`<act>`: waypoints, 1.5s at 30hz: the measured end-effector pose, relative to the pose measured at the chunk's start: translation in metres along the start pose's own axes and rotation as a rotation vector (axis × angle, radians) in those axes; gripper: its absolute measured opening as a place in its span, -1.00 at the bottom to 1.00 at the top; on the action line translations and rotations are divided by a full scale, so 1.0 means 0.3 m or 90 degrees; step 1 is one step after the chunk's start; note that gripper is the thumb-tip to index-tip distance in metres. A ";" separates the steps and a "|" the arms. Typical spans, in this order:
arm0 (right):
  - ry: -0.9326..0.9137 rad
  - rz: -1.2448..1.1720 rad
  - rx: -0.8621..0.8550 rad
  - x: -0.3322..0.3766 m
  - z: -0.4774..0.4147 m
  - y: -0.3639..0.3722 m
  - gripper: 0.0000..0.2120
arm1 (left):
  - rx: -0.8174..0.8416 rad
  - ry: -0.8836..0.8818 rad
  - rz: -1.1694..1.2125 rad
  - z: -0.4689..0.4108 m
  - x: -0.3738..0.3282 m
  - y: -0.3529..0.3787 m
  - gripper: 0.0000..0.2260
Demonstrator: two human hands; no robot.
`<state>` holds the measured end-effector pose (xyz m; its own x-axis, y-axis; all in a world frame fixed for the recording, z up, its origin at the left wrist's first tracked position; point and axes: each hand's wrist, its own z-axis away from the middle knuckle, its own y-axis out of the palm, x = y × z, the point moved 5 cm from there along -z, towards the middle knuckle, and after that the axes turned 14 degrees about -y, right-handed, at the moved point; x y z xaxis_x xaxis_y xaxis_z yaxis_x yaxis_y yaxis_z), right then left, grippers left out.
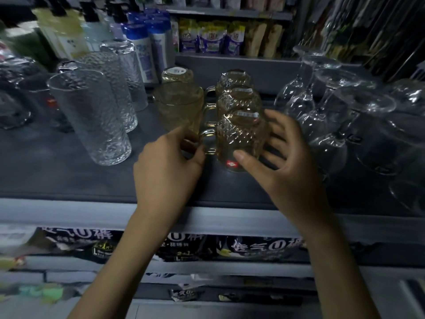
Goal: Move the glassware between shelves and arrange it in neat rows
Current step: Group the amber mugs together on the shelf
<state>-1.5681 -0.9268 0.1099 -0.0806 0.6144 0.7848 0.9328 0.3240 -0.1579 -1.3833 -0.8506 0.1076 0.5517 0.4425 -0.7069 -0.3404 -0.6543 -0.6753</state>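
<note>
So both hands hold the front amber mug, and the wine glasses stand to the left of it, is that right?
Not quite. The head view shows the wine glasses to the right of the front amber mug, not the left. Both hands do hold it: the left hand at the handle, the right hand round the body.

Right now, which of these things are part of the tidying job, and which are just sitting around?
Job: front amber mug, held by left hand and right hand; other amber mugs; textured tumblers; wine glasses; grey shelf.
Just there: blue-capped bottles; packets behind; packaged goods below.
</note>
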 end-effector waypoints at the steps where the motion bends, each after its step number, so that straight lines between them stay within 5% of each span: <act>1: 0.009 0.002 -0.005 -0.004 -0.001 -0.003 -0.36 | 0.005 0.004 0.003 -0.001 -0.001 0.002 -0.83; 45: 0.071 -0.017 -0.040 -0.024 0.013 -0.023 -0.40 | 0.042 -0.053 0.003 -0.014 0.008 0.003 -0.87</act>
<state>-1.5753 -0.9307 0.1031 -0.0694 0.5216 0.8504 0.9513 0.2912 -0.1009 -1.3792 -0.8526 0.1063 0.4854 0.4913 -0.7232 -0.3938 -0.6157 -0.6826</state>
